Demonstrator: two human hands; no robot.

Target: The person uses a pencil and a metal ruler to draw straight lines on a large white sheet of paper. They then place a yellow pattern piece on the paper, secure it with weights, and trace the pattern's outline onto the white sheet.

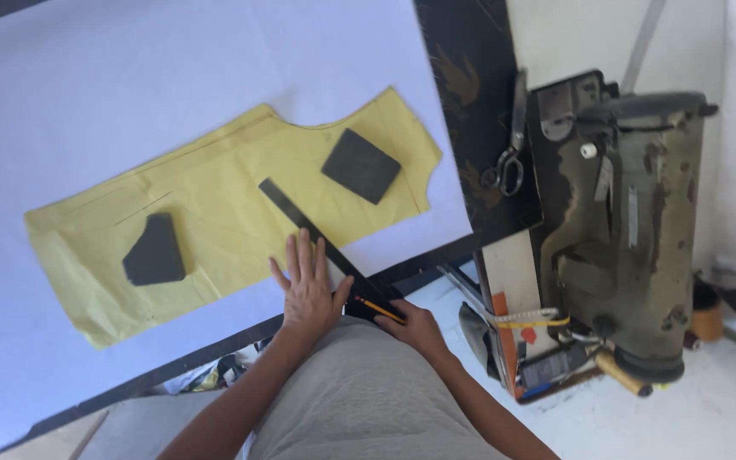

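A yellow paper pattern piece (215,204) lies on white fabric (87,94) spread over the table. Two dark flat weights rest on it: a square one (361,165) at the upper right and a five-sided one (155,252) at the left. A long black ruler (300,223) runs diagonally from the pattern to the table's near edge. My left hand (307,290) lies flat with fingers spread, pressing beside the ruler's lower part. My right hand (412,325) grips a yellow pencil (378,308) at the ruler's lower end.
A worn grey-green sewing machine (632,221) stands to the right, with scissors (508,153) lying on a dark patterned cloth (470,102) next to it. A yellow tape measure (530,322) hangs near the machine's base. The black table edge (172,370) runs in front of me.
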